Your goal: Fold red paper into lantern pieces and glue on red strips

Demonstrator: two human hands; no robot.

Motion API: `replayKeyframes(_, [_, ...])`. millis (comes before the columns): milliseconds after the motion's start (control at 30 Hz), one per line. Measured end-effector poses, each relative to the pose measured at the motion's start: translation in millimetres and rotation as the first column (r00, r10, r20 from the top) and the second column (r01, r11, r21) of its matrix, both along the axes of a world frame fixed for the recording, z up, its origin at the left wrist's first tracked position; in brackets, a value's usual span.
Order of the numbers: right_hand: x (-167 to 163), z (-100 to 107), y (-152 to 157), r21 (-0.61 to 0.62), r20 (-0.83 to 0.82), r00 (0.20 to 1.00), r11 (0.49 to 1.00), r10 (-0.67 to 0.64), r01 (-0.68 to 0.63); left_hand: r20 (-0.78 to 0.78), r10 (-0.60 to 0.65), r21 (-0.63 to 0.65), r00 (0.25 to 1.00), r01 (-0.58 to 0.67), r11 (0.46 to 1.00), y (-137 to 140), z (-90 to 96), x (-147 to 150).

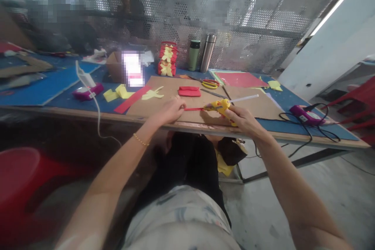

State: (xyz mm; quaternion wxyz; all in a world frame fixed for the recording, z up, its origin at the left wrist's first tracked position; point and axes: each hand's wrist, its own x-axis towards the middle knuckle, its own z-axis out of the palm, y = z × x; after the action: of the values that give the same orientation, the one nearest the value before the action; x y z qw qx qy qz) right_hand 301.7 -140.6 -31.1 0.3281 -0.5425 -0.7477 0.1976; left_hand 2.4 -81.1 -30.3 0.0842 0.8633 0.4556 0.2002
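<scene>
My right hand (240,118) is wrapped round a yellow hot glue gun (218,106), with a clear glue stick (244,98) poking out of its back. The gun's nozzle points left and meets the right end of a thin red strip (193,109). Pinched at the strip's left end are the fingers of my left hand (173,110). Just beyond the strip, a folded red piece (189,91) lies on a brown cardboard sheet (164,82). Pale yellow cut pieces (152,93) and a flat red strip (133,99) lie left of it.
Yellow-handled scissors (210,84) lie behind the cardboard's middle. Farther back stand a red-and-yellow paper lantern (168,59), a green bottle (193,55) and a steel flask (208,53). Purple power blocks with cords sit left (88,91) and right (309,115). A lit phone (133,69) leans near a box.
</scene>
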Motion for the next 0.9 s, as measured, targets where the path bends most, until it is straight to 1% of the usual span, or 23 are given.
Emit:
replayKeyframes(100, [1,0,0,-0.001,-0.007,1.0,1.0,0.009,-0.009,-0.047,0.072,0.076,0.996,-0.068,0.995,-8,-4.1,-21])
replayKeyframes(200, [-4,1,-1,-0.001,-0.009,0.999,1.0,0.03,-0.031,-0.039,0.113,0.111,0.993,-0.108,0.988,-12,-9.0,-27])
replayKeyframes(367, [-22,3,3,0.012,0.03,0.997,0.997,0.072,-0.072,0.007,0.127,0.074,0.992,-0.127,0.989,-11,-11.8,-24])
replayKeyframes(467, [-33,2,8,0.034,0.019,0.993,0.993,0.114,-0.114,0.068,0.107,0.051,0.992,-0.11,0.993,-10,-11.8,-25])
replayKeyframes(533, [-38,2,10,0.035,0.011,0.991,0.99,0.133,-0.134,0.081,0.107,0.047,0.991,-0.111,0.993,-10,-12.0,-27])
replayKeyframes(733, [-33,4,6,0.01,0.016,0.994,0.994,0.108,-0.108,0.117,0.098,0.036,0.988,-0.103,0.994,-11,-12.7,-27])
replayKeyframes(900, [-31,4,6,-0.004,0.008,0.993,0.993,0.12,-0.12,0.15,0.116,0.025,0.982,-0.121,0.992,-13,-13.5,-27])
